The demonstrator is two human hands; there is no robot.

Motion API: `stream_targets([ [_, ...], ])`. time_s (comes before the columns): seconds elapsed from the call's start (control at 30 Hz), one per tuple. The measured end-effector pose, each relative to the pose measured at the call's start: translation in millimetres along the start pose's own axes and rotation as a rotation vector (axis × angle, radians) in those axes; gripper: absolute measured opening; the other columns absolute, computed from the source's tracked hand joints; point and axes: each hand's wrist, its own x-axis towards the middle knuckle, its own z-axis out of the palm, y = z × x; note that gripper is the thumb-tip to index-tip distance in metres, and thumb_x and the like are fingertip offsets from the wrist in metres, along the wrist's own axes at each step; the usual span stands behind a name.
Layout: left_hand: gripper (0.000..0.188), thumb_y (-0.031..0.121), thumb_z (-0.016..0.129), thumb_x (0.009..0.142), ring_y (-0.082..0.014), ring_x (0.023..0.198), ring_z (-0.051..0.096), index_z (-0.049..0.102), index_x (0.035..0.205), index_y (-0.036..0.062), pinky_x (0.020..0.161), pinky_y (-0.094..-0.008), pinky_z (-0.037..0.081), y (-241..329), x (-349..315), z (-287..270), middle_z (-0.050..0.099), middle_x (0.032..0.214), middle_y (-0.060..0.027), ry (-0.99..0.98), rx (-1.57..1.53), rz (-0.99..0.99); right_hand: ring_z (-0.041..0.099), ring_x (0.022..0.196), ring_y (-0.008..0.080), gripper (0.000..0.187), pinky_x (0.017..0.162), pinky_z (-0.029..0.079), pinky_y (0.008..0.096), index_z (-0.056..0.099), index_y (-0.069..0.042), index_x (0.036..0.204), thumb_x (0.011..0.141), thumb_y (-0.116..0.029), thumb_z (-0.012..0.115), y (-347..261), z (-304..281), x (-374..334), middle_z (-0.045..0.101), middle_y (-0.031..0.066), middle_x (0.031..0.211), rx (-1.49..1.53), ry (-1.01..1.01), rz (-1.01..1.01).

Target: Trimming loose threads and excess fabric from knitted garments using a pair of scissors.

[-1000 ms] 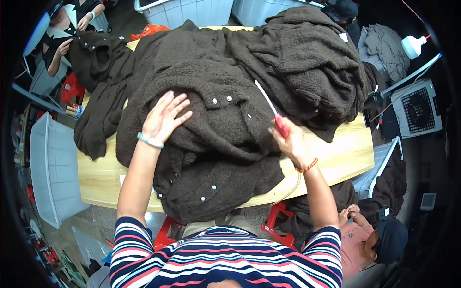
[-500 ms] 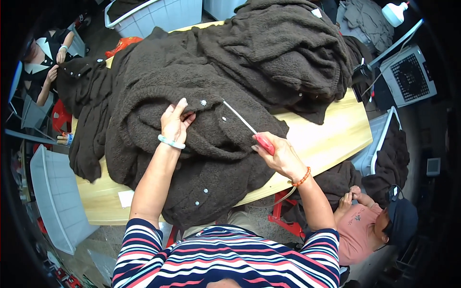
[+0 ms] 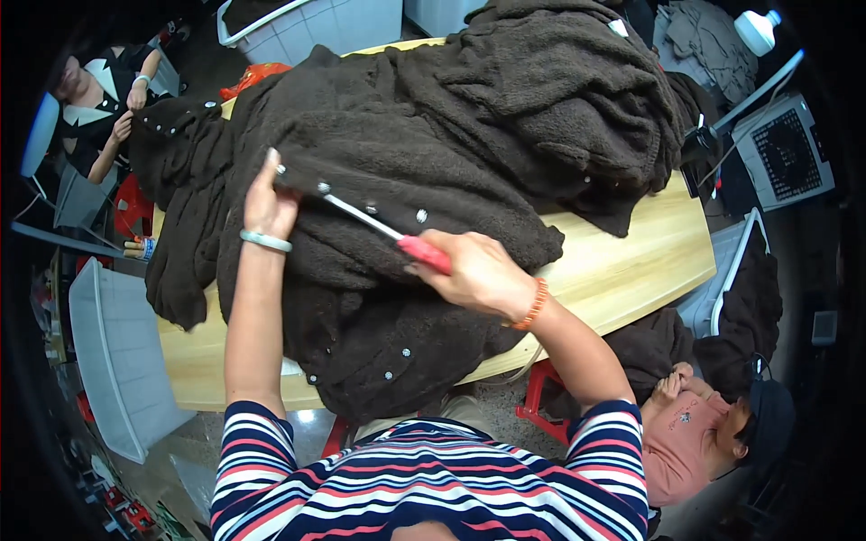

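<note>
A dark brown fuzzy knit cardigan (image 3: pixel 361 149) with shiny round buttons lies spread over the table in front of me. My left hand (image 3: pixel 271 203) pinches the end of its buttoned edge, thumb up beside a button (image 3: pixel 280 169). In my right hand (image 3: pixel 478 270) is a screwdriver-like tool (image 3: pixel 422 252), gripped by its red handle. Its long thin metal shaft points up and left, the tip at another button (image 3: pixel 324 187) on the same edge; whether it touches is unclear. More buttons (image 3: pixel 421 216) sit along the edge, and others show on a lower part of the knit.
More brown knitwear (image 3: pixel 568 108) is heaped on the wooden table (image 3: pixel 631 243). White bins stand left (image 3: pixel 126 361), behind (image 3: pixel 316 36) and right (image 3: pixel 722 279). One co-worker (image 3: pixel 108 99) handles knitwear at far left; another person (image 3: pixel 695 433) sits at lower right. A lamp (image 3: pixel 758 32) stands far right.
My left hand has moved left and drawn the buttoned edge out straighter. The tool in my right hand has moved left, its tip now at a button. The whole view has shifted slightly.
</note>
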Motion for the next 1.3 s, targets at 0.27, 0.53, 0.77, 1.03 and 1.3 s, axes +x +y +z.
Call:
stream_targets([
  [0.27, 0.062, 0.016, 0.067, 0.09, -0.0193, 0.11, 0.054, 0.032, 0.14, 0.0036, 0.081, -0.0442, 0.058, -26.8, -76.6, 31.5, 0.053, 0.121, -0.0072, -0.067, 0.254, -0.158, 0.066, 0.084, 0.0382, 0.024, 0.074, 0.051, 0.0426, 0.061, -0.007, 0.107, 0.089, -0.023, 0.065, 60.7, 5.0, -44.5, 0.067, 0.0185, 0.086, 0.124, 0.195, 0.092],
  [0.53, 0.037, 0.006, 0.06, 0.094, -0.0163, 0.105, 0.06, 0.047, 0.128, 0.0094, 0.087, -0.0442, 0.058, -86.9, -108.5, 29.0, 0.058, 0.117, -0.0049, -0.058, 0.218, -0.202, 0.068, 0.085, 0.035, 0.021, 0.075, 0.052, 0.0376, 0.063, -0.003, 0.102, 0.088, -0.018, 0.067, 64.5, -1.1, -77.3, 0.068, 0.0181, 0.087, 0.133, 0.166, 0.178],
  [0.77, 0.012, 0.011, 0.056, 0.098, -0.0166, 0.095, 0.065, 0.06, 0.107, 0.0046, 0.092, -0.0473, 0.055, -85.6, -73.1, 13.3, 0.067, 0.102, -0.004, -0.135, 0.046, -0.182, 0.065, 0.075, 0.0403, 0.024, 0.071, 0.051, 0.0458, 0.062, -0.008, 0.102, 0.088, -0.027, 0.066, 32.8, 4.0, -64.4, 0.065, 0.0192, 0.075, -0.042, 0.003, 0.123],
  [1.03, 0.025, 0.023, 0.05, 0.101, -0.0236, 0.103, 0.064, 0.057, 0.116, 0.0047, 0.086, -0.0458, 0.058, -68.6, -78.8, 19.9, 0.064, 0.111, -0.0095, -0.136, 0.01, -0.199, 0.064, 0.076, 0.042, 0.023, 0.071, 0.05, 0.0481, 0.061, -0.008, 0.101, 0.09, -0.028, 0.063, 21.3, 4.7, -31.4, 0.064, 0.0192, 0.074, -0.046, 0.048, 0.099],
  [1.3, 0.021, 0.011, 0.059, 0.096, -0.0144, 0.084, 0.066, 0.056, 0.116, 0.007, 0.087, -0.0489, 0.058, -118.6, -114.6, 39.3, 0.063, 0.1, -0.0011, -0.086, 0.005, -0.399, 0.065, 0.078, 0.0396, 0.02, 0.068, 0.052, 0.0435, 0.061, -0.006, 0.101, 0.087, -0.018, 0.067, 55.0, 8.0, -85.5, 0.066, 0.0192, 0.08, 0.026, 0.117, 0.149],
])
